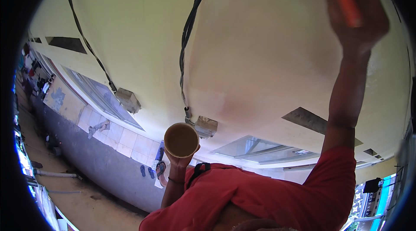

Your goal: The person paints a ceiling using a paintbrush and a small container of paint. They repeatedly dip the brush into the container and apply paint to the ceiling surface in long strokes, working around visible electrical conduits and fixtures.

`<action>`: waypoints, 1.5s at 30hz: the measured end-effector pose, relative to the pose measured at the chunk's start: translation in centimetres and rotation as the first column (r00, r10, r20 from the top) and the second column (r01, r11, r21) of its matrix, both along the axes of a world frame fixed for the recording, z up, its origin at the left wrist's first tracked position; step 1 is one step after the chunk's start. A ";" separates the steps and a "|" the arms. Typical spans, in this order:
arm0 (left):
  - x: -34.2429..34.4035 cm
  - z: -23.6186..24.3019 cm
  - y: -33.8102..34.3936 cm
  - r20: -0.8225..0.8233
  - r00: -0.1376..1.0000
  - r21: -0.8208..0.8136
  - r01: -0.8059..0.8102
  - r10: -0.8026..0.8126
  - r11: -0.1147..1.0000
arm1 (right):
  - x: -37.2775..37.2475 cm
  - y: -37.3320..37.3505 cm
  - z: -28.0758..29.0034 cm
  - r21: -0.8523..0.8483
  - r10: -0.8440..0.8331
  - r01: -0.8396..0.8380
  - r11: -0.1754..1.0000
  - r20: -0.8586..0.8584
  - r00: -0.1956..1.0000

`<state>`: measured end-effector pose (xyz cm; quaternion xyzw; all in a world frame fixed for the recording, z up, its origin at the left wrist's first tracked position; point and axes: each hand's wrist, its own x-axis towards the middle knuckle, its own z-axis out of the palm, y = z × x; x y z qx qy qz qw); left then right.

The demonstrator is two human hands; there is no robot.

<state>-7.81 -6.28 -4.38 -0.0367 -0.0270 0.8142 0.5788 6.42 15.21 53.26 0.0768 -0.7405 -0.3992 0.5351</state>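
My left hand (180,160) is wrapped round the side of a round, open-topped cup (182,155) with a pale rim. Brown, opaque liquid (181,140) shows inside it. High at the upper right, my right hand (363,19) is closed on a tool with an orange handle (347,3), raised in front of the cream wall (260,49). Motion blurs this hand, and the tool's working end cannot be made out. My right arm is stretched far up; the left is bent low, near my red shirt.
Black cables (187,36) run down the wall to two small boxes, one of them (206,127) just beyond the cup. Slot-like openings (306,119) and windows (264,149) break the wall. Sandals (160,169) and slippers lie on the walkway below, by a grey ledge (104,161).
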 end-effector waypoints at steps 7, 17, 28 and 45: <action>0.8 -0.5 -1.3 -0.005 1.000 -0.076 0.017 -0.017 0.997 | -0.4 -0.5 -25.1 -0.021 -0.073 0.100 0.995 0.538 0.840; 0.4 1.0 -3.5 -0.073 0.991 0.070 0.114 -0.109 0.991 | 11.4 -4.1 -47.0 -0.985 0.118 0.173 0.020 0.174 0.978; 4.6 4.9 2.6 -0.061 0.890 0.122 0.456 -0.452 0.882 | 24.6 -6.6 -61.7 -0.213 -0.739 -0.738 -0.640 -0.095 0.668; 11.3 5.5 4.1 0.118 0.633 0.063 0.765 -0.765 0.642 | 30.8 -13.8 -61.2 0.123 -0.347 -0.326 -0.937 -0.234 0.908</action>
